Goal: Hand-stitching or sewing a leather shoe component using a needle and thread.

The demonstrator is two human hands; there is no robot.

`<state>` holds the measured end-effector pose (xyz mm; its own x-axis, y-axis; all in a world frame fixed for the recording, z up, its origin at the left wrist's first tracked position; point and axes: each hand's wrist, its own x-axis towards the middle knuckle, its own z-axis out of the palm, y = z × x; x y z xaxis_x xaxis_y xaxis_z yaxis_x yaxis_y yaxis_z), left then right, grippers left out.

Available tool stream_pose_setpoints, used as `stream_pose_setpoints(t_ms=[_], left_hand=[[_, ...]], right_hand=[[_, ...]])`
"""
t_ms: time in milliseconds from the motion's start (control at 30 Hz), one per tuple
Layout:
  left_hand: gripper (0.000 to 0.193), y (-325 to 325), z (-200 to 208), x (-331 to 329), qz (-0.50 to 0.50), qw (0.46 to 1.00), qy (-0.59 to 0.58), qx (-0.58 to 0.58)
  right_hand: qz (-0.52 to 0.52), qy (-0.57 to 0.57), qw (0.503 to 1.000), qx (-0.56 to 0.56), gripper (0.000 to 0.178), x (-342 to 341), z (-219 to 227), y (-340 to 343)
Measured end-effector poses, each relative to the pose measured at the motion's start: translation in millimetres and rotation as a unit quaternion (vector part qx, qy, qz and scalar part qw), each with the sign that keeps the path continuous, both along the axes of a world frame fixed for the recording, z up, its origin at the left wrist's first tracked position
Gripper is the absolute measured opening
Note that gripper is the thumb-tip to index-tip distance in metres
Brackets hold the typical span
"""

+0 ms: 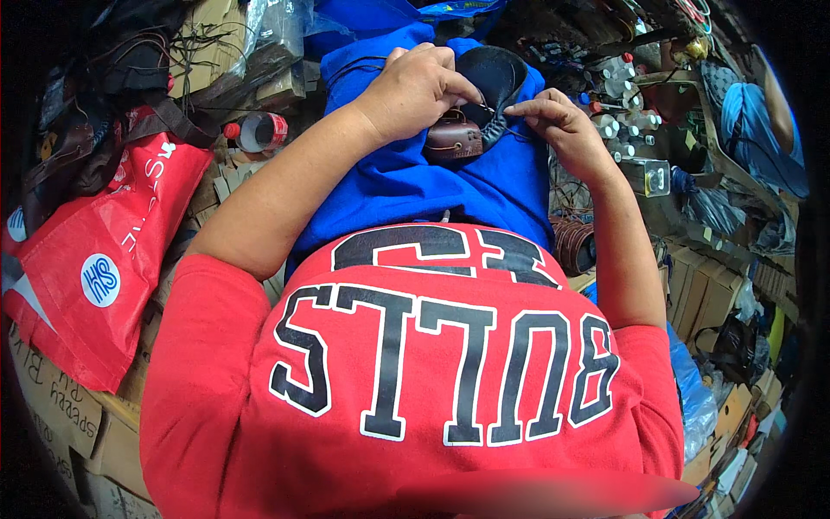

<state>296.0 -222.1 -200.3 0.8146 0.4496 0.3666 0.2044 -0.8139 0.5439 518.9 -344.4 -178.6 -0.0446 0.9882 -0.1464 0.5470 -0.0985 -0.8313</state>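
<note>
A brown leather shoe rests on the blue cloth over my lap, between my two hands. Behind it and to its right is a black, smooth, curved piece, like a sole or insole, with a ridged black edge beside the brown leather. My left hand reaches over the shoe from the left, fingers closed in a pinch at its opening. A thin shiny sliver shows near those fingertips, too small to name. Close by on the right, my right hand has its fingers bent and pinched together; a dark thread runs just below them.
A red bag lies at the left, near a bottle with a red cap. Several small bottles stand at the right, with a clear square container. Cardboard is stacked farther down on the right.
</note>
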Motion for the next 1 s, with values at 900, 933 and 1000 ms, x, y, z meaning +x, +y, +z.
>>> stream_pose_setpoints(t_ms=[900,933,1000], left_hand=[[0.018,-15,4,24,0.071,0.973,0.126,-0.181],[0.017,-16,4,26,0.068,0.971,0.119,-0.194],[0.017,-15,6,30,0.064,0.969,0.123,-0.206]], right_hand=[[-0.118,0.213,0.968,-0.056,0.02,-17,-13,-4],[-0.118,0.191,0.974,-0.038,0.017,-18,-14,-2],[-0.12,0.169,0.978,-0.018,0.014,-18,-13,1]])
